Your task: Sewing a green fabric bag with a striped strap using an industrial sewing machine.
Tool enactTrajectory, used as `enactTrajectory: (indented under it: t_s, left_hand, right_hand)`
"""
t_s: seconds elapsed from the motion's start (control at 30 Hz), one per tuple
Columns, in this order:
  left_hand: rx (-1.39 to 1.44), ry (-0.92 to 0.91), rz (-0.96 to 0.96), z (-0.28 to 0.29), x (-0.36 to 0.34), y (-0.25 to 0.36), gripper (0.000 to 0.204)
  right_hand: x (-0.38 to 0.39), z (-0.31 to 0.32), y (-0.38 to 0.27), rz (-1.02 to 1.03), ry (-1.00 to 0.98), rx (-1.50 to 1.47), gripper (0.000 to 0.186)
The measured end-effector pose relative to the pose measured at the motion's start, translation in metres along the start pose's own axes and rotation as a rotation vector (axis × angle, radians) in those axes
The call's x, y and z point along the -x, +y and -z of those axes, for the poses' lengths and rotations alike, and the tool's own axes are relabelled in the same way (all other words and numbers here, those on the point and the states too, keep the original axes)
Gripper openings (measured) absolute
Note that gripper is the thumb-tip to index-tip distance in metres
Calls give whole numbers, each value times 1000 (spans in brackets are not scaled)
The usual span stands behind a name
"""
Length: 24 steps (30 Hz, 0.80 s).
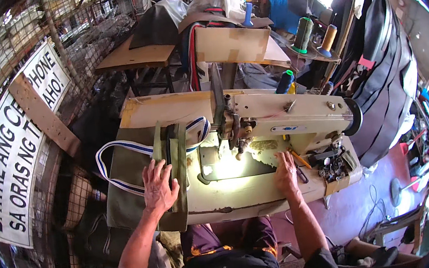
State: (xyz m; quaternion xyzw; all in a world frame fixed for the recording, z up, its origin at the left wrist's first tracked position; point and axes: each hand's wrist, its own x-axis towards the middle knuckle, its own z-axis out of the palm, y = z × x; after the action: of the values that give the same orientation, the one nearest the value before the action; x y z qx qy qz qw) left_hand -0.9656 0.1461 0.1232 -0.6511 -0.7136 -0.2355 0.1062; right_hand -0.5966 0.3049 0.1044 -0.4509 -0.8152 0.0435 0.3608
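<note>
An olive-green fabric bag piece (127, 203) lies on the left of the sewing table. A dark zipper strip (173, 150) runs down its right part, and a white strap with blue stripes (119, 183) loops across it. Spread over the fabric beside the zipper, my left hand (159, 188) presses flat with fingers apart. The beige sewing machine (270, 112) stands just right of the piece, its needle area brightly lit. My right hand (286, 174) rests on the machine bed (242, 191), fingers extended and nothing visible in them, near an orange-handled tool (300, 159).
Small metal parts (334, 167) fill a tray at the bed's right end. Thread spools (302, 35) stand behind the machine. Dark material (377, 73) hangs at the right. A wire mesh wall with a white sign (10, 173) borders the left. Another table (136, 54) stands behind.
</note>
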Motion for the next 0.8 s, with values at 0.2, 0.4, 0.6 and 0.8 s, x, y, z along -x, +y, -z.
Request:
enactTrajectory:
  t_s: [0.2, 0.4, 0.6, 0.8]
  left_hand:
    - [-14, -100, 26, 2, 2, -6, 51]
    - [38, -138, -96, 25, 40, -12, 49]
    - [84, -179, -118, 49, 51, -12, 43]
    - [89, -20, -3, 24, -21, 0, 26]
  right_hand:
    - [-1, -7, 10, -33, -91, 57, 40]
    - [-10, -18, 17, 108, -46, 150, 40]
    - [-15, -17, 6, 38, -116, 96, 30]
    - [-15, -21, 6, 60, -64, 97, 25]
